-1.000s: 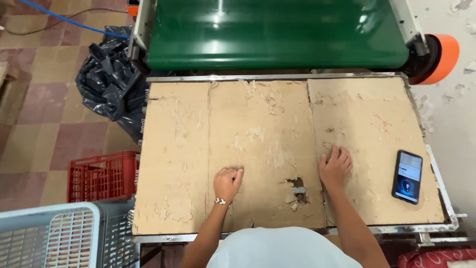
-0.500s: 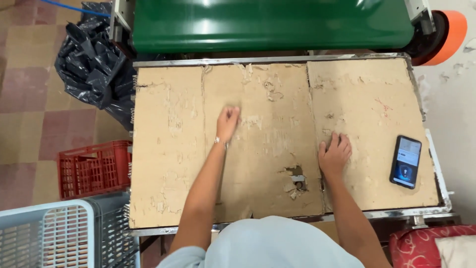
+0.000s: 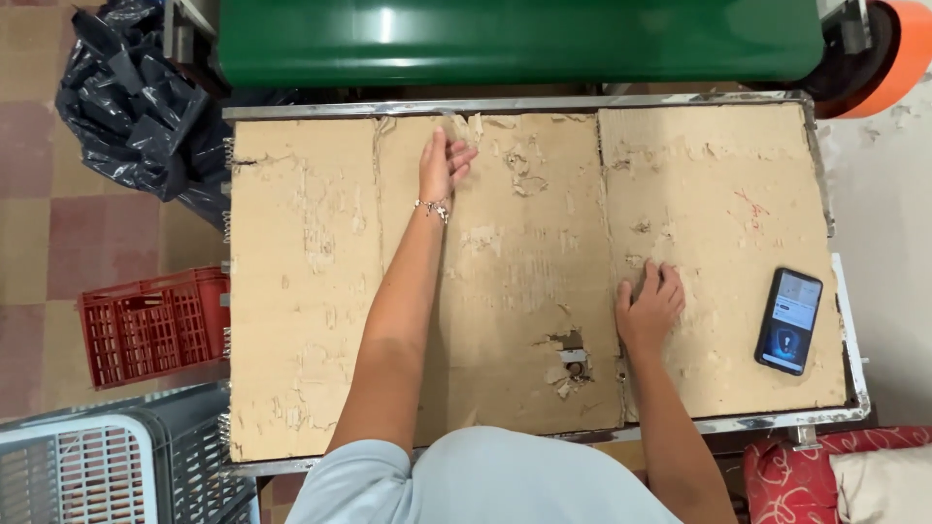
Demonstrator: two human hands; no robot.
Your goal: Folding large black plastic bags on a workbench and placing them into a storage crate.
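Worktop [image 3: 835, 412], metal-rimmed, is covered by worn cardboard [image 3: 524, 281] in several sheets; top layer is torn and peeled in many spots, with a hole at lower centre.

Left hand [image 3: 442, 165] is stretched to the upper centre of the frame, laid on the cardboard near its far edge, just beside a vertical seam. Fingers are extended and loosely together, pointing toward the top of the frame; nothing is gripped. A bracelet [image 3: 432, 207] is worn on the wrist.

Right hand [image 3: 649, 309] is pressed flat on the cardboard at centre right, fingers slightly spread and a little curled, at the seam between the middle and right sheets. Nothing is held. The hole lies just left of and below this hand.

Both hands are in contact with the cardboard, well apart from each other: left far up, right nearer the body.

Phone [image 3: 788, 320], dark, screen lit, is lying on the right sheet, near the right hand but not touched.

Green roller [image 3: 515, 39] is seen across the top of the frame, with an orange part [image 3: 888, 58] at upper right. Black bags [image 3: 141, 116] are piled at upper left. Red crate [image 3: 150, 325] is on the floor at left, grey basket [image 3: 107, 466] at lower left. Red fabric [image 3: 825, 475] is seen at lower right.
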